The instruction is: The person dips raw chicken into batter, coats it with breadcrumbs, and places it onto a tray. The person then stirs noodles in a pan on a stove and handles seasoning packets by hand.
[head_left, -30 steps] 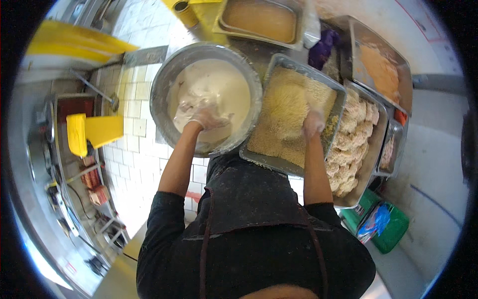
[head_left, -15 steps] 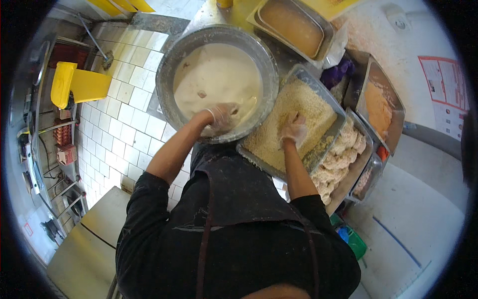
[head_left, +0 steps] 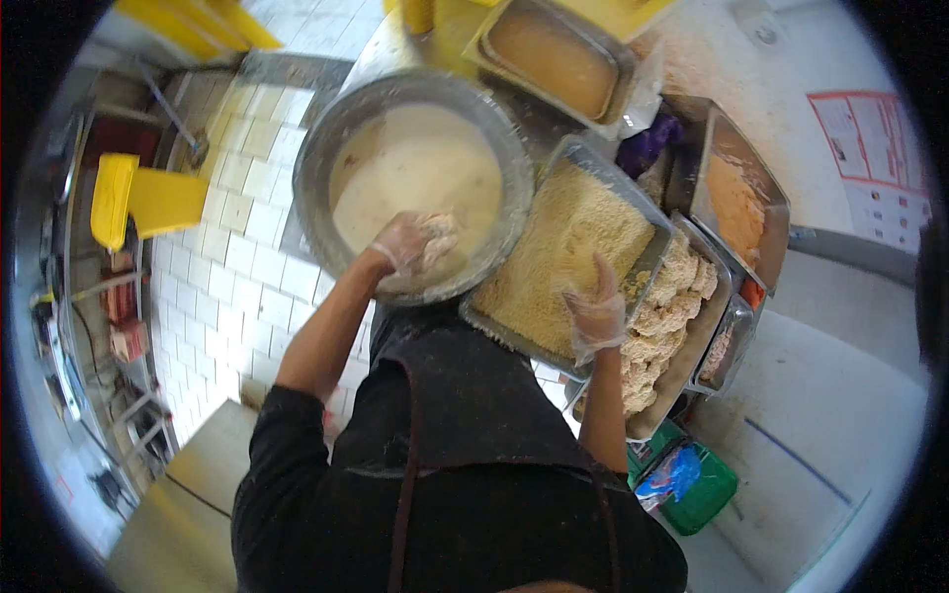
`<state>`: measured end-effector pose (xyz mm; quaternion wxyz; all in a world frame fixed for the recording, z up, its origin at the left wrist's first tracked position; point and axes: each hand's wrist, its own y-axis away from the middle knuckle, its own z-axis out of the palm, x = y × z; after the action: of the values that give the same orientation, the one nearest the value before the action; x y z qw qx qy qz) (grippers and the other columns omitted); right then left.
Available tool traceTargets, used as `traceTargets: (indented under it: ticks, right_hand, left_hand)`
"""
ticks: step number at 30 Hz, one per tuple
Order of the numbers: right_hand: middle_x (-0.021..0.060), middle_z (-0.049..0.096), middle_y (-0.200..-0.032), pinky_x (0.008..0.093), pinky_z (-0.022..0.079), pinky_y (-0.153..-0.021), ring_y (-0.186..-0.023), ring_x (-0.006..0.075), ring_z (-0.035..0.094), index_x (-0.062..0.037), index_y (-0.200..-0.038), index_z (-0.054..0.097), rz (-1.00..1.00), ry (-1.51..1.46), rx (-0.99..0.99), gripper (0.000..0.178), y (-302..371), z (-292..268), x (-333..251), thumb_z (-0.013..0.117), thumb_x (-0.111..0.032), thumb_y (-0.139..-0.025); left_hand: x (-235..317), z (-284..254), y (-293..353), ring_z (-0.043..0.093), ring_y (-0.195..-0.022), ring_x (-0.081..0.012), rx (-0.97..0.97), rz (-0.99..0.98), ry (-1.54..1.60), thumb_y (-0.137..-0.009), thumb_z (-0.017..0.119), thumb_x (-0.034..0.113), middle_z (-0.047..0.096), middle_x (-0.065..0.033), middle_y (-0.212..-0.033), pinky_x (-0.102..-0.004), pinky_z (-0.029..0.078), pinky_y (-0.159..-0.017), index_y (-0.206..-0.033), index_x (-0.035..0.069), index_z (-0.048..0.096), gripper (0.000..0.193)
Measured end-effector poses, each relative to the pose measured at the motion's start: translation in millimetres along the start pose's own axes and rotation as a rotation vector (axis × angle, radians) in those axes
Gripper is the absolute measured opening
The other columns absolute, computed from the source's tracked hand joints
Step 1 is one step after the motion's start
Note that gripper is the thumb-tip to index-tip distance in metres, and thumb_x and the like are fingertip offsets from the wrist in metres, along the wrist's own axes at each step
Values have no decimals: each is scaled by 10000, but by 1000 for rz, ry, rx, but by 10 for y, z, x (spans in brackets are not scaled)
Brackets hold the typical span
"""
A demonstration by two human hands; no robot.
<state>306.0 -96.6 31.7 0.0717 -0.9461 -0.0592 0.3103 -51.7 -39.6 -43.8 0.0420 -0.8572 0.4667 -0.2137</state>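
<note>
My left hand (head_left: 403, 244), in a clear plastic glove, is closed around a wet, batter-coated piece of meat (head_left: 441, 237) at the surface of the pale liquid batter (head_left: 420, 163). That batter fills a large round grey basin (head_left: 314, 158). To its right sits a rectangular tray (head_left: 643, 203) of yellowish crumbs (head_left: 559, 232). My gloved right hand (head_left: 597, 314) is open above the tray's near right part, fingers apart and nothing visible in it. Beyond it, a metal tray (head_left: 682, 395) holds several crumb-coated pieces (head_left: 660, 341).
A metal pan of brownish liquid (head_left: 563, 61) stands at the back, and a deep pan of orange powder (head_left: 736, 212) at the right. A small container (head_left: 724, 346) adjoins the coated pieces. Lower right is a green bin (head_left: 707, 494); a yellow bin (head_left: 163, 198) stands on the tiled floor.
My left hand has lifted a coated piece into sight at the batter's surface. My right hand has come out of the crumbs, moving nearer to me and opening.
</note>
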Motion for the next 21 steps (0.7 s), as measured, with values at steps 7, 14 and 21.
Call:
traceTargets:
  ticks: [7,14,21]
  right_hand:
    - [180,562,-1224,370,436,-943,-1158,283,515,18,-1292,461,951,-361,-758,678,314,831,396,394,-548,-925]
    - [145,566,-1227,374,444,-931,-1093,268,558,-25,-1293,485,599,-407,-418,540,56,1174,816,503,-391,-897]
    - [137,528,-1277,375,429,-938,-1088,270,554,-59,-1347,435,440,604,-778,533,-962,998,794,520,-228,-848]
  left_hand:
    - [99,199,-32,587,-797,-117,40,-947,1024,-812,650,282,631,-19,-967,-266,453,-637,-1030,120,599,276]
    - [337,-268,-212,551,-581,-66,220,-1231,1319,-825,688,152,614,-18,-779,-188,422,-459,-1007,6,620,242]
    - [439,-540,-383,584,-667,-68,119,-1193,1076,-867,643,187,640,8,-862,-196,467,-533,-1047,47,661,229]
